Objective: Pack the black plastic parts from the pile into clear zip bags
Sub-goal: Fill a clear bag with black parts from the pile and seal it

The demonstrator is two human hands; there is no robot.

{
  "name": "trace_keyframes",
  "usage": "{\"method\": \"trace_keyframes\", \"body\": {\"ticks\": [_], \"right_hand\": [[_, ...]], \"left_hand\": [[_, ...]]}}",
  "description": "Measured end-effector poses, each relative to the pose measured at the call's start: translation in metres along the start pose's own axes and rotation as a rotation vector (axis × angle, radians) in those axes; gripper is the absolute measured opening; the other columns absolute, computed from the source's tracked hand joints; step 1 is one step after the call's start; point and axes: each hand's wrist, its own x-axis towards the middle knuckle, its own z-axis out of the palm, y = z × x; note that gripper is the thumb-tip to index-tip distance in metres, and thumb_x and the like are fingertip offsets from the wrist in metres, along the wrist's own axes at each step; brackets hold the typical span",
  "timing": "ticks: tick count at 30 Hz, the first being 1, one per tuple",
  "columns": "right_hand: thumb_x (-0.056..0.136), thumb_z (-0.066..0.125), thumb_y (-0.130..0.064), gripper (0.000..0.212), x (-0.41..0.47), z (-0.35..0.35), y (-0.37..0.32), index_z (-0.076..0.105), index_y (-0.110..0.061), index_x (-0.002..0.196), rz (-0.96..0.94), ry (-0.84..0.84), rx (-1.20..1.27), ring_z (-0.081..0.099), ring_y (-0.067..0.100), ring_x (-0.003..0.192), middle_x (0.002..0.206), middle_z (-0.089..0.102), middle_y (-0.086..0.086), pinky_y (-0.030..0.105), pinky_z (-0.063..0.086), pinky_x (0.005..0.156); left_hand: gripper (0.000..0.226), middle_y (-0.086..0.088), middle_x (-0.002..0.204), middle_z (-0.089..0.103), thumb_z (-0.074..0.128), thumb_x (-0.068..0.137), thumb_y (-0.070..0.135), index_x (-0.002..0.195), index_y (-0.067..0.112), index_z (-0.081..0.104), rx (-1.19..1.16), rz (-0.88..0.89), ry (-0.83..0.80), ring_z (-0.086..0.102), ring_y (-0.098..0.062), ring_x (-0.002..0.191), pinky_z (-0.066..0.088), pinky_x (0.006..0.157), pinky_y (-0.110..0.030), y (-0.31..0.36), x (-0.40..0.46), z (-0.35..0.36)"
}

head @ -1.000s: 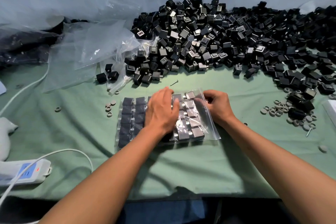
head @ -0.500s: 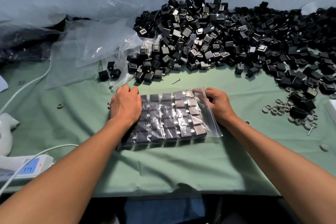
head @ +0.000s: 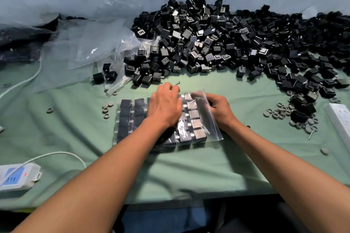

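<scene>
Pressing down on filled zip bag (head: pixel 212 119) mid-tabletop, near front edge. Head view only: left hand (head: pixel 164 107) flat on bag, fingers fairly straight, looks like it's smoothing black parts (head: pixel 126 113) level so rows stay neat. Right hand (head: pixel 220 108) pinches bag's right end, fingers curled, probably closing zip strip. Parts sit in about six columns of roughly five, hand hides some. Big pile (head: pixel 217 43) along back edge, way too many to count. Empty bags (head: pixel 91 43) back left. Two hands, one filled bag.
</scene>
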Motion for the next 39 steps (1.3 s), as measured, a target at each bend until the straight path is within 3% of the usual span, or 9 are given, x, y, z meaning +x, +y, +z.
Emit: {"method": "trace_keyframes", "body": {"ticks": [5, 9, 14, 20, 27, 30, 33, 35, 39], "right_hand": [[0.091, 0.074, -0.025, 0.030, -0.001, 0.002, 0.000, 0.076, -0.035, 0.119, -0.096, -0.037, -0.084, 0.070, 0.000, 0.095, 0.110, 0.077, -0.015, 0.026, 0.055, 0.082], [0.091, 0.076, -0.015, 0.029, 0.002, 0.001, 0.003, 0.078, -0.022, 0.119, -0.074, -0.004, -0.020, 0.072, 0.008, 0.103, 0.112, 0.078, -0.007, 0.037, 0.058, 0.092], [0.092, 0.076, -0.014, 0.008, 0.005, 0.000, 0.007, 0.081, -0.020, 0.094, -0.033, 0.070, 0.023, 0.061, 0.010, 0.066, 0.076, 0.074, -0.009, 0.037, 0.050, 0.058], [0.093, 0.076, -0.027, 0.016, 0.006, 0.000, 0.007, 0.082, -0.017, 0.105, -0.039, 0.034, -0.004, 0.074, 0.026, 0.084, 0.090, 0.079, -0.003, 0.049, 0.059, 0.073], [0.092, 0.078, -0.020, 0.012, 0.006, 0.000, 0.005, 0.081, -0.013, 0.100, -0.051, 0.059, -0.026, 0.065, 0.010, 0.071, 0.082, 0.075, -0.006, 0.036, 0.053, 0.064], [0.092, 0.076, -0.012, 0.014, 0.007, -0.001, 0.004, 0.079, -0.009, 0.105, -0.050, 0.074, -0.053, 0.069, 0.015, 0.076, 0.091, 0.076, -0.002, 0.037, 0.056, 0.069], [0.094, 0.074, -0.012, 0.018, 0.006, 0.000, 0.003, 0.078, -0.008, 0.111, -0.054, 0.078, -0.054, 0.072, 0.022, 0.083, 0.098, 0.077, 0.003, 0.043, 0.060, 0.077], [0.094, 0.074, -0.012, 0.019, 0.006, 0.000, 0.002, 0.078, -0.008, 0.111, -0.054, 0.086, -0.061, 0.073, 0.026, 0.086, 0.100, 0.078, 0.003, 0.045, 0.060, 0.079], [0.094, 0.073, -0.013, 0.019, 0.006, 0.000, 0.003, 0.079, -0.008, 0.112, -0.027, 0.100, -0.053, 0.073, 0.025, 0.079, 0.097, 0.078, 0.003, 0.046, 0.060, 0.077]], "left_hand": [[0.029, 0.003, 0.127, 0.054, 0.045, 0.104, 0.033, 0.129, 0.021, 0.052, -0.036, 0.140, -0.048, 0.047, -0.016, 0.112, 0.042, 0.103, -0.037, 0.016, 0.000, 0.011], [0.028, 0.003, 0.123, 0.055, 0.047, 0.103, 0.033, 0.127, 0.020, 0.051, -0.022, 0.137, -0.018, 0.047, -0.018, 0.108, 0.041, 0.098, -0.036, 0.017, -0.003, 0.018], [0.036, 0.000, 0.125, 0.052, 0.049, 0.102, 0.037, 0.133, 0.018, 0.047, -0.039, 0.084, -0.010, 0.047, -0.019, 0.111, 0.041, 0.100, -0.037, 0.018, -0.004, 0.024], [0.036, -0.002, 0.118, 0.050, 0.049, 0.101, 0.040, 0.128, 0.016, 0.047, -0.004, 0.055, -0.014, 0.046, -0.020, 0.105, 0.041, 0.096, -0.038, 0.021, -0.005, 0.023], [0.043, -0.003, 0.122, 0.048, 0.046, 0.102, 0.043, 0.134, 0.015, 0.043, 0.033, 0.044, -0.052, 0.045, -0.020, 0.109, 0.039, 0.100, -0.036, 0.024, -0.003, 0.016], [0.039, -0.002, 0.120, 0.051, 0.041, 0.103, 0.046, 0.127, 0.016, 0.047, 0.069, -0.014, -0.022, 0.045, -0.018, 0.106, 0.041, 0.100, -0.036, 0.017, -0.005, 0.011], [0.043, -0.001, 0.135, 0.054, 0.033, 0.106, 0.047, 0.132, 0.018, 0.052, 0.072, -0.012, -0.116, 0.047, -0.020, 0.127, 0.030, 0.117, -0.041, 0.002, -0.010, 0.006], [0.058, -0.001, 0.162, 0.035, 0.028, 0.108, 0.050, 0.155, 0.018, 0.035, 0.065, -0.010, -0.226, 0.026, -0.021, 0.152, 0.012, 0.127, -0.043, -0.004, -0.011, 0.003], [0.069, 0.000, 0.171, 0.005, 0.020, 0.106, 0.056, 0.163, 0.018, 0.010, 0.113, 0.013, -0.327, 0.001, -0.019, 0.158, 0.000, 0.128, -0.045, -0.004, -0.008, 0.003]]}}
